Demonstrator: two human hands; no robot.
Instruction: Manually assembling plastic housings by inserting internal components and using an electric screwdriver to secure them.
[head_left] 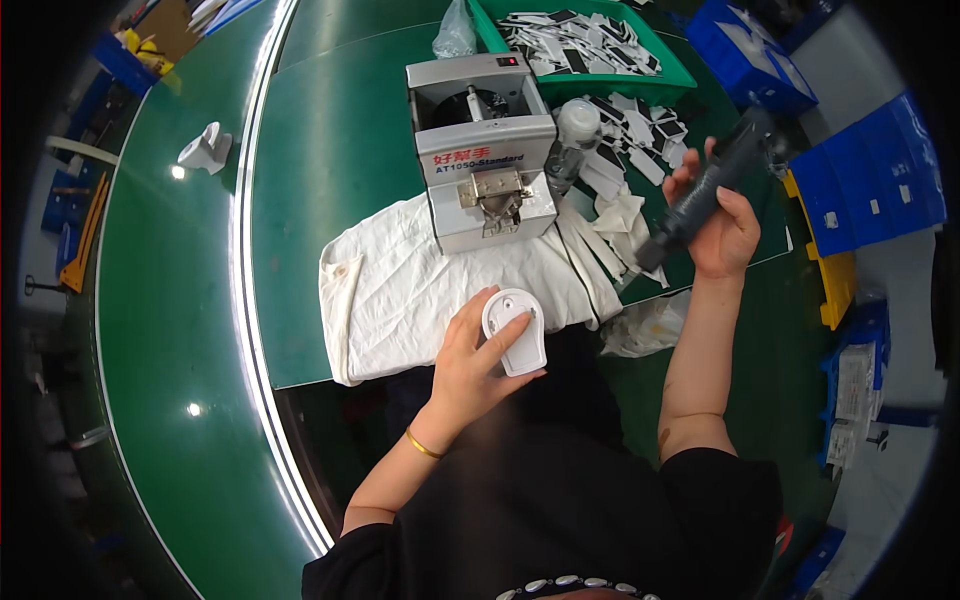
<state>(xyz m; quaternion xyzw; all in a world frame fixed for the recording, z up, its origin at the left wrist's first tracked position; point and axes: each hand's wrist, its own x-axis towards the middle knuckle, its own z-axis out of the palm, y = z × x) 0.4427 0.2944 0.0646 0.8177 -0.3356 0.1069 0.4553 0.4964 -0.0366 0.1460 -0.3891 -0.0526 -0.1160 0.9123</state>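
Note:
In my left hand [475, 365] is a white plastic housing [522, 352], rounded at one end and straight at the other. My thumb lies across its hollow inside, where small holes and bits of metal show. Out to the right, my right hand [722, 225] holds a dark, stick-shaped electric screwdriver [700, 203], thumb across its body and some fingers lifted. Its narrow end points down and left, apart from the housing. Beyond my left hand stands a grey screw feeder [482, 150] with an open top and a metal outlet on its front.
A white cloth [390, 290] lies under the feeder. A clear bottle [572, 145] stands beside it, near loose white and black pieces [640, 130]. Behind is a green bin [600, 90] of similar pieces. Another white part [205, 148] sits left, past the bright strip. Blue bins [865, 180] stand right.

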